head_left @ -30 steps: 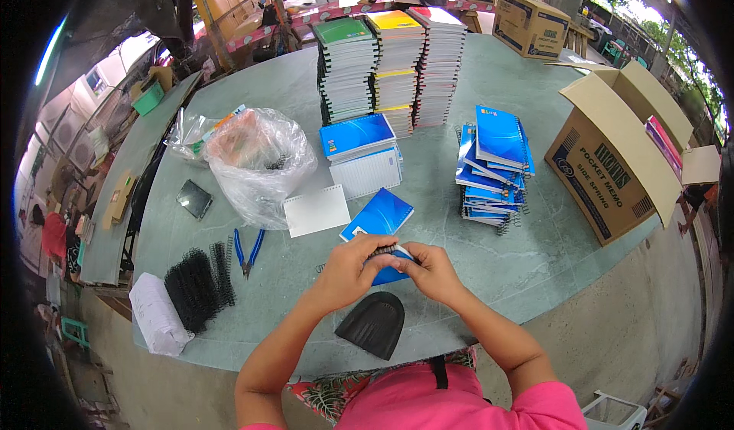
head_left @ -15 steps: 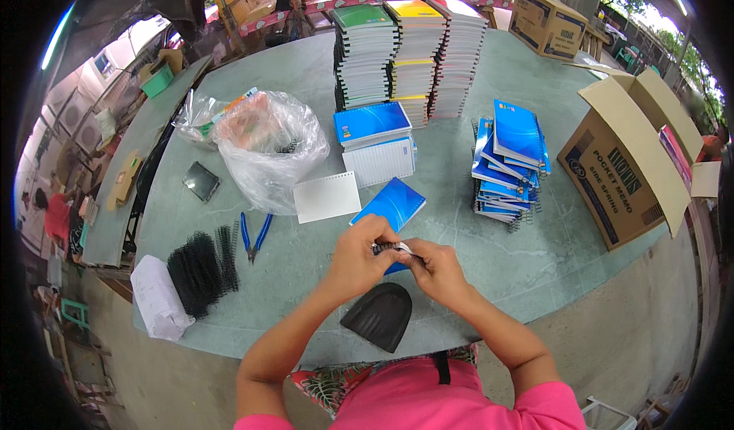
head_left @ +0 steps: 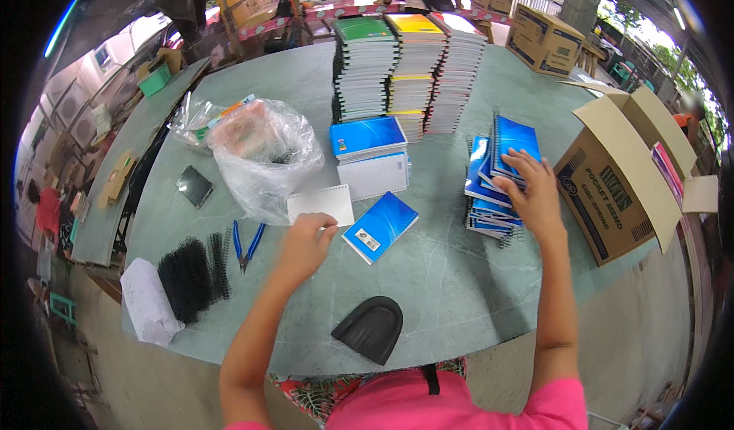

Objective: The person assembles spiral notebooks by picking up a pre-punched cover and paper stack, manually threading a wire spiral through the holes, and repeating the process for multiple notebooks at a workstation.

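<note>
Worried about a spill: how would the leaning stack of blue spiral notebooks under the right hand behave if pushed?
The blue notebook stack looks unevenly piled, so it may slide apart. Glossy covers probably slip on each other. The right hand resting on top likely steadies it.

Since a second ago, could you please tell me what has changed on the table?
The hands have parted. The right hand went out to the right-hand pile of blue notebooks and rests on top. The left hand moved left to the white sheet. The single blue notebook, pliers, black coils and tall stacks stayed put.
</note>
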Motion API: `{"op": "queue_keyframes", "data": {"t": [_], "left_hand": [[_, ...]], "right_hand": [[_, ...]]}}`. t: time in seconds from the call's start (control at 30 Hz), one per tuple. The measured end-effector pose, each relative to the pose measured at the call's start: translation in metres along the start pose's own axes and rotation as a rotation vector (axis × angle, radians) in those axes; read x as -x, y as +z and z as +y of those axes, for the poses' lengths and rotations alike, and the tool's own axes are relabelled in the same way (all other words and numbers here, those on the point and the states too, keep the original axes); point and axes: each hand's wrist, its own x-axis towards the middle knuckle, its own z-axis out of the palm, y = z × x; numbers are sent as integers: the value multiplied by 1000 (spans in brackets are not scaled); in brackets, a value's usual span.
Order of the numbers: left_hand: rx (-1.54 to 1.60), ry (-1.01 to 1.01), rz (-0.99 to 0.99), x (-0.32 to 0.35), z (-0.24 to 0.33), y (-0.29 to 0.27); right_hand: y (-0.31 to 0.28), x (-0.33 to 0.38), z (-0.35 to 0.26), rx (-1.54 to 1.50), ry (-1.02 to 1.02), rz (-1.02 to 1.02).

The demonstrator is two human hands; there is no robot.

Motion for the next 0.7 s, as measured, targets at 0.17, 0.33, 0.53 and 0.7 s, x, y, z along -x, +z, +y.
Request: {"op": "queue_keyframes", "data": {"t": [0.17, 0.33, 0.53, 0.7], "left_hand": [[-229, 23, 168, -29, -57, 19], [-355, -262, -196, -46, -87, 7], [-641, 91, -161, -39, -71, 17], [-521, -36, -358, -49, -62, 11]], "right_hand": [[-2, 0, -25, 86, -184, 173], [67, 15, -80, -303, -500, -278], [169, -22, -103, -326, -358, -881], [166, -16, -124, -44, -403, -984]]}}
